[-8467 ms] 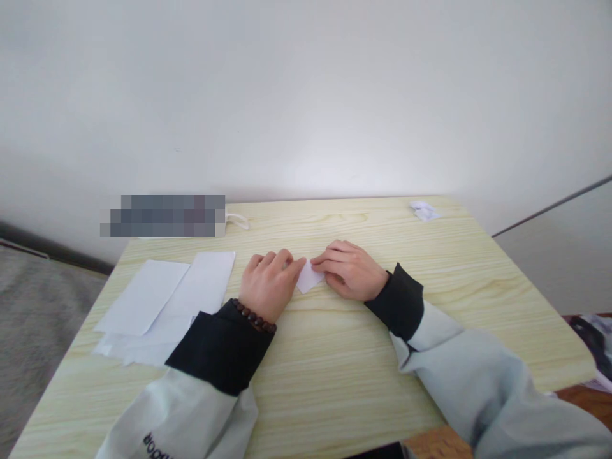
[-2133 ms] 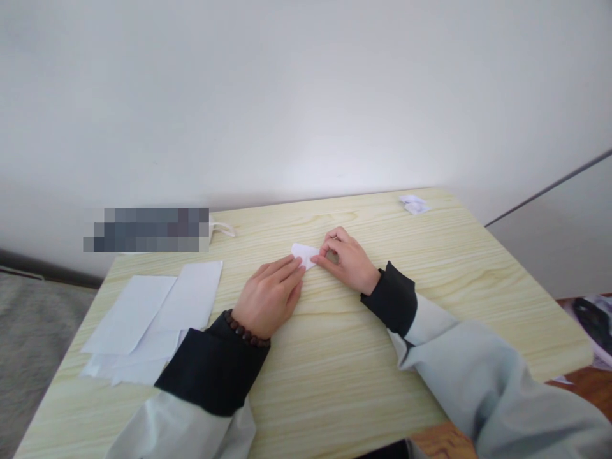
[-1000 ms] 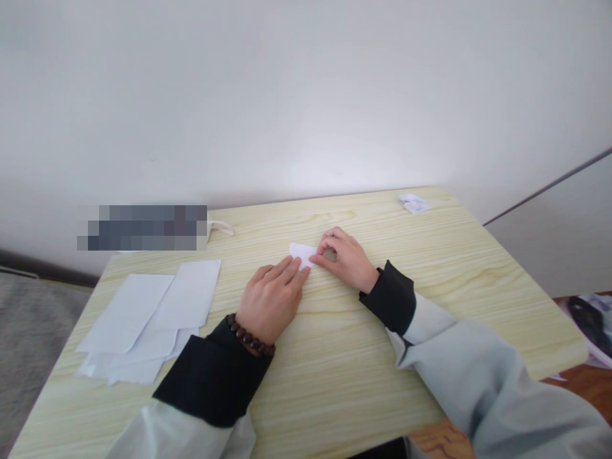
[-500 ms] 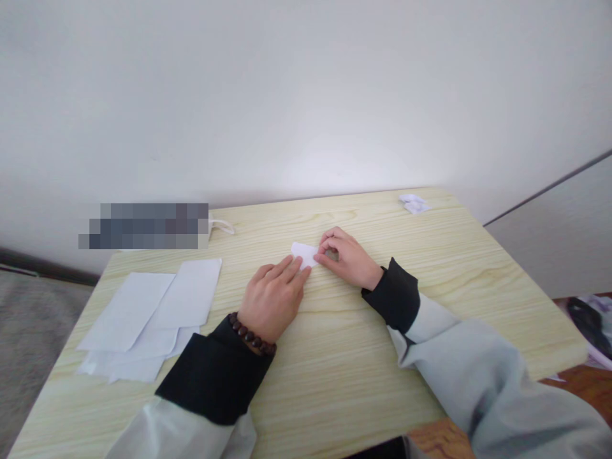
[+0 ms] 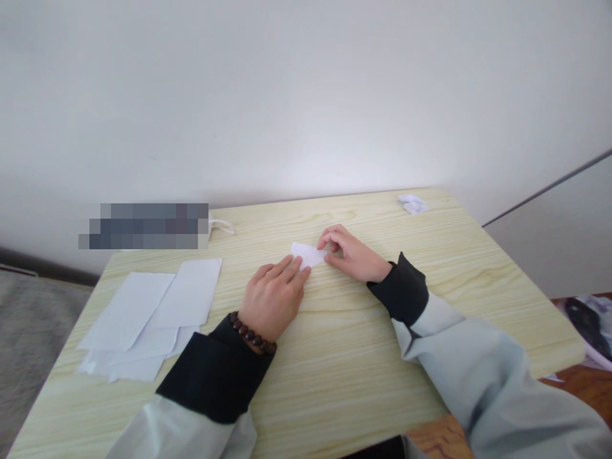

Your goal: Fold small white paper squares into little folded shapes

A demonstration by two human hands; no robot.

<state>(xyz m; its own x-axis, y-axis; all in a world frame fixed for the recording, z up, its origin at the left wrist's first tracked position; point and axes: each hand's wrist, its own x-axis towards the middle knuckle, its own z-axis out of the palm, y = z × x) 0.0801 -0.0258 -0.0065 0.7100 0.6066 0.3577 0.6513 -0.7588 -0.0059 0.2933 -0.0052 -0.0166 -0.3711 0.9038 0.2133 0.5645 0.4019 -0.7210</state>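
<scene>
A small folded piece of white paper [image 5: 308, 254] lies on the wooden table near its middle. Across the near edge of the paper rest the fingertips of my left hand [image 5: 273, 296], which is open, palm down, with fingers stretched out. My right hand [image 5: 350, 253] is at the paper's right end, its fingers bent and the thumb held apart from the index finger. The fingertips are at the paper's edge and no grip on it shows.
Several white paper sheets [image 5: 189, 296] overlap on the left of the light wooden table [image 5: 363, 382]. A crumpled white paper [image 5: 412, 204] lies at the far right corner. At the back left, a pixelated object has a white loop [image 5: 224, 227] beside it. A wall [image 5: 306, 115] borders the far edge.
My right hand has shifted slightly right and its thumb and index finger have parted, uncovering more of the paper's right end. My left hand has stayed in place.
</scene>
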